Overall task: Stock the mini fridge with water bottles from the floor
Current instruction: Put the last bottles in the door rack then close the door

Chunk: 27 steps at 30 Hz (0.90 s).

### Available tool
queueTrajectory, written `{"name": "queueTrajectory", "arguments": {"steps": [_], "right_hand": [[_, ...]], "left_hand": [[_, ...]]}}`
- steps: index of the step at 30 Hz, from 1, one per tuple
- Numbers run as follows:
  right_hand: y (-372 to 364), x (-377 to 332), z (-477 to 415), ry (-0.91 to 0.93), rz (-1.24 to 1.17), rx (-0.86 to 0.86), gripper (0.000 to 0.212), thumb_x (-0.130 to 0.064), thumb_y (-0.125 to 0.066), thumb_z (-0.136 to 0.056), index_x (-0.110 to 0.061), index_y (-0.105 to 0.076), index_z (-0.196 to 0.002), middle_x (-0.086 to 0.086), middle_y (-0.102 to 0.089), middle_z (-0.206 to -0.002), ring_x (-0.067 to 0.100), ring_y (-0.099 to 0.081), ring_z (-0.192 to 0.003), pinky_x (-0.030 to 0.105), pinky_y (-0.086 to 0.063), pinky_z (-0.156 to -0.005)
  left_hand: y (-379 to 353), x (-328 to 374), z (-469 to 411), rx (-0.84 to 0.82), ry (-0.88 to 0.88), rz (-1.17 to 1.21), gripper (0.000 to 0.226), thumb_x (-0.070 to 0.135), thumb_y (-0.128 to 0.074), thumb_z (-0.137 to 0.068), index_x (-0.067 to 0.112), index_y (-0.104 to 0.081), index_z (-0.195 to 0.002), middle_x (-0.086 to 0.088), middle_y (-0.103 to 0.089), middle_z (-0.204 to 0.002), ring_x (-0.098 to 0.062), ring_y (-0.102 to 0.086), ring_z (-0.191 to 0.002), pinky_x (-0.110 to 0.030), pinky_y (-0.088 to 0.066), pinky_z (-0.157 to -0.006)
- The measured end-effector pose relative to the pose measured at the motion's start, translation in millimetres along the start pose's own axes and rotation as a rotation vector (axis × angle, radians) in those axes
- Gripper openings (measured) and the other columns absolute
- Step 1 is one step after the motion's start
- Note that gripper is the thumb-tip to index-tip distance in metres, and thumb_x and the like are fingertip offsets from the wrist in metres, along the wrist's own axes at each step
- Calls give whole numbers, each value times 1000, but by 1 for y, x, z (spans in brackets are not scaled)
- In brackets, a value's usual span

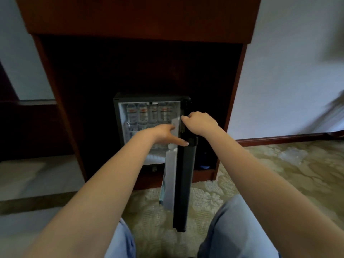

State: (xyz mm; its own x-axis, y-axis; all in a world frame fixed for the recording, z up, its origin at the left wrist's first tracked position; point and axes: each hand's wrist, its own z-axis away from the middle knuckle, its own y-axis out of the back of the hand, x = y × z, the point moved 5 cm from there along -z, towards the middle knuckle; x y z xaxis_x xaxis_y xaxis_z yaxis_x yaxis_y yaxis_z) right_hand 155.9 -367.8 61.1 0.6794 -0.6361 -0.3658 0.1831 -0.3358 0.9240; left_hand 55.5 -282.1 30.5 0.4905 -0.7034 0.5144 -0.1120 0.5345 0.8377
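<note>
From the head cam: the small black mini fridge [149, 127] sits in a dark wooden cabinet [130, 19], its black door [183, 183] open. Clear plastic water bottles [149, 113] line the top shelf. Right hand [202, 122] curls around the door's top edge; left hand [165, 135] has fingers spread loosely, fingertip touching the door.

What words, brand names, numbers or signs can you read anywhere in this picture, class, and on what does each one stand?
No text can be read.
Clear plastic water bottles on the top shelf of the small black mini fridge: labels with red bands, print too blurred to read.
Open black fridge door: no marking visible.
Dark wooden cabinet: none.
</note>
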Motion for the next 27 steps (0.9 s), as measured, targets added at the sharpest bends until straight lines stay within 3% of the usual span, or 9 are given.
{"name": "queueTrajectory", "arguments": {"steps": [6,7,8,9,10,12,14,24,27], "right_hand": [[-24,-52,-23,129,-109,-35,47,-25,-35,-96,-23,-40,-143,5,-49,-142,25,-57,-99,40,-49,-88],[-30,-59,-29,178,-100,-49,51,-21,-35,-95,-24,-35,-146,5,-43,-147,22,-57,-92,37,-48,-78],[-37,-66,-36,224,-78,-72,54,-18,-36,-95,-25,-30,-148,5,-37,-152,22,-57,-96,36,-48,-78],[-45,-73,-43,263,-38,-105,57,-16,-37,-95,-27,-26,-150,4,-29,-156,24,-54,-114,38,-48,-87],[-54,-79,-51,292,23,-142,59,-15,-38,-96,-28,-21,-151,2,-21,-159,25,-39,-135,42,-41,-102],[-70,-90,-67,325,167,-199,63,-17,-39,-97,-30,-13,-153,-2,-8,-162,22,-9,-148,50,-20,-117],[-82,-103,-81,353,258,-220,66,-19,-42,-98,-30,-8,-153,-3,-5,-162,21,-1,-149,54,-9,-118],[-115,-154,-143,435,361,-64,80,-37,-51,-88,-22,-8,-154,7,-17,-160,25,-14,-147,44,-8,-120],[-126,-165,-159,443,371,-7,81,-40,-51,-86,-19,-10,-153,11,-20,-158,28,-17,-146,42,-10,-120]], "left_hand": [[31,-53,16,14,42,80,71,58,-70,-72,28,-48,-133,-1,-59,-119,-20,-55,-112,-33,-45,-95],[38,-63,14,38,65,100,70,59,-69,-73,27,-48,-132,16,-54,-107,-21,-58,-106,-34,-48,-91],[45,-73,13,67,90,116,66,58,-67,-75,24,-50,-129,-8,-51,-124,-20,-59,-98,-34,-50,-83],[51,-83,11,101,122,131,62,57,-66,-76,22,-50,-125,-5,-59,-96,-17,-58,-89,-31,-50,-73],[57,-93,7,139,145,134,61,57,-66,-77,21,-49,-123,-1,-57,-94,-15,-57,-84,-29,-48,-67],[69,-112,-2,194,172,127,61,55,-67,-77,17,-49,-122,1,-58,-101,-16,-57,-89,-28,-48,-71],[81,-129,-11,225,199,117,55,51,-66,-80,16,-49,-119,1,-56,-101,-16,-56,-91,-26,-46,-72],[130,-204,-73,353,302,81,84,48,-71,-75,13,-33,-141,-9,-49,-132,-25,-52,-117,-36,-47,-97],[141,-217,-97,395,296,39,72,44,-62,-84,15,-31,-143,-14,-42,-139,-28,-47,-123,-34,-44,-95]]}}
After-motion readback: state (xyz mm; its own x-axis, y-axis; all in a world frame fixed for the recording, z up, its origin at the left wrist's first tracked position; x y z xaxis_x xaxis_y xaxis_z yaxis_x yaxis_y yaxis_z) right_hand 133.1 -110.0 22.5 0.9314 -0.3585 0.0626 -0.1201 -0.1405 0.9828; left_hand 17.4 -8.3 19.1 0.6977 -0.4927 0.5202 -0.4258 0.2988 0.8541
